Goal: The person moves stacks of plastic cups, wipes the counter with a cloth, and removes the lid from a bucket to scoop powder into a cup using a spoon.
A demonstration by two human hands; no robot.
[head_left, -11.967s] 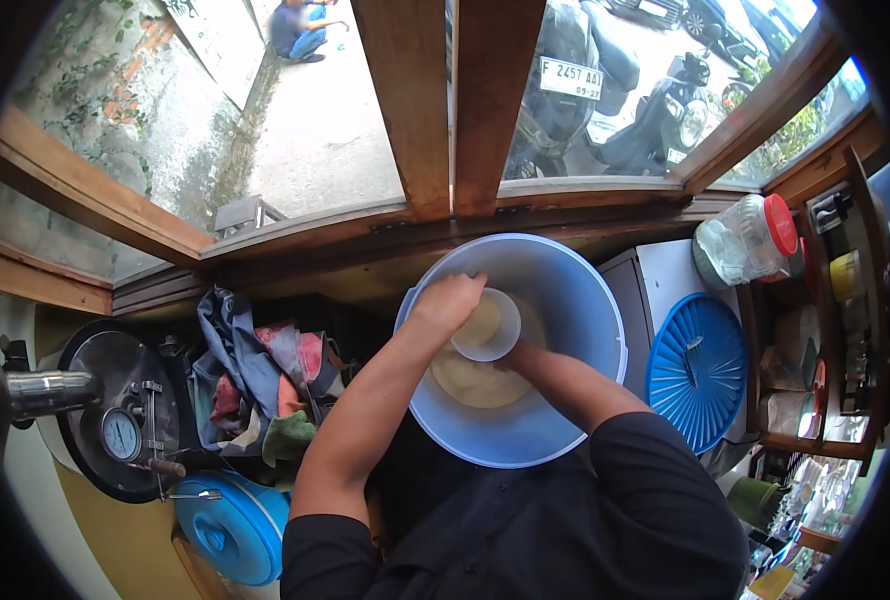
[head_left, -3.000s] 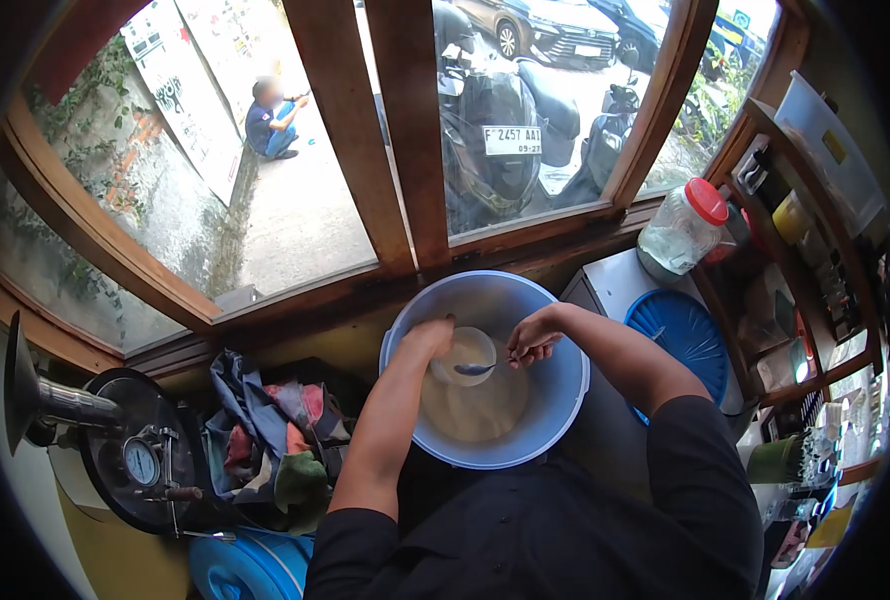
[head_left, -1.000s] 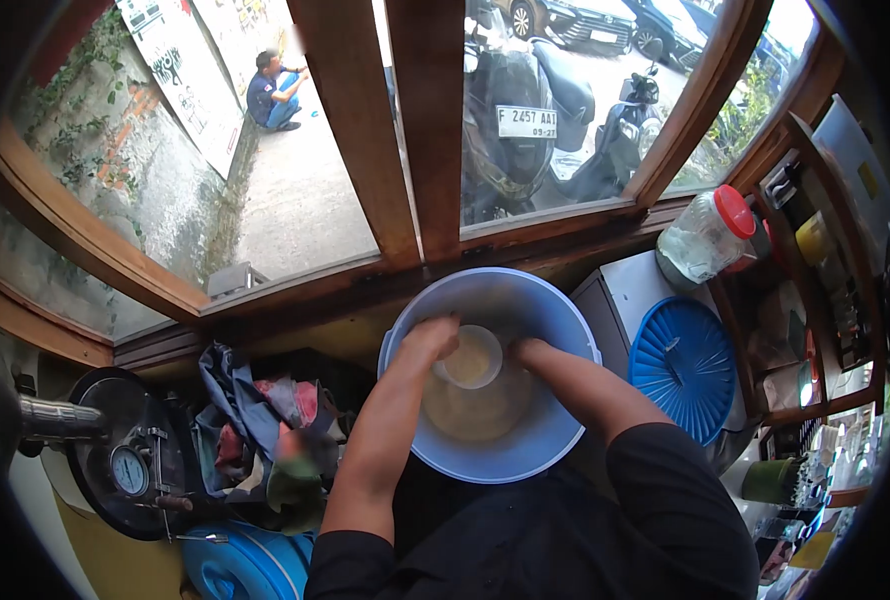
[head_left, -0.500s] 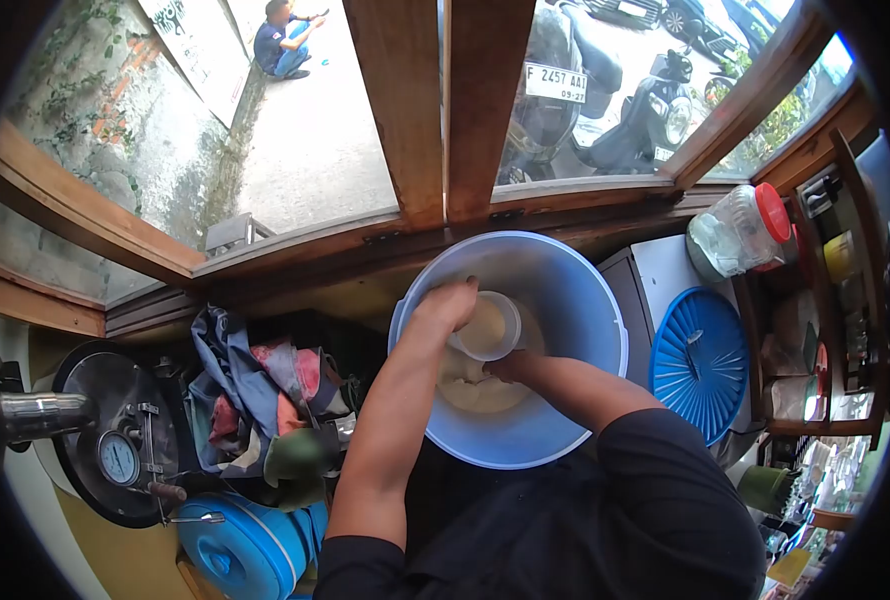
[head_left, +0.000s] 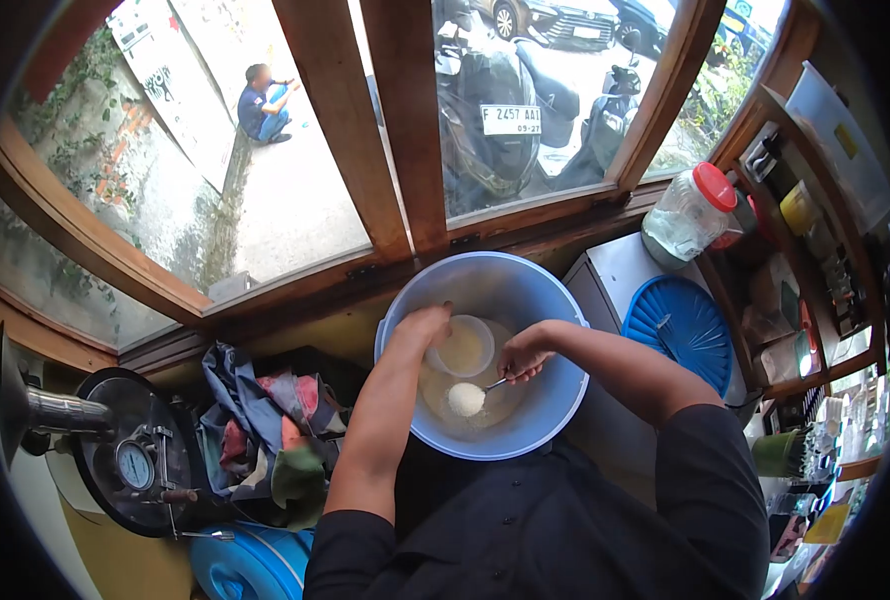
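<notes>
A large blue bucket (head_left: 557, 402) stands before me with pale, rice-like grains (head_left: 435, 405) at its bottom. Inside it, my left hand (head_left: 428, 325) is closed on the rim of a round translucent plastic tub (head_left: 489, 340), which has some of the grains in it. My right hand (head_left: 527, 357) grips the handle of a spoon (head_left: 495, 385). A heap of whitish grains (head_left: 466, 400) fills the spoon's bowl, beside the tub and above the grains in the bucket.
Right of the bucket, a blue ribbed lid (head_left: 680, 325) and a red-lidded jar (head_left: 687, 215) rest on a white surface. To the left are crumpled cloths (head_left: 255, 420) and a dark round lid with a gauge (head_left: 135, 465). Wooden-framed windows rise ahead; a person (head_left: 263, 105) sits outside.
My right hand has come up from the grains, lifting a heaped spoon into sight. The tub remains in my left hand. The whole view has shifted and turned slightly.
</notes>
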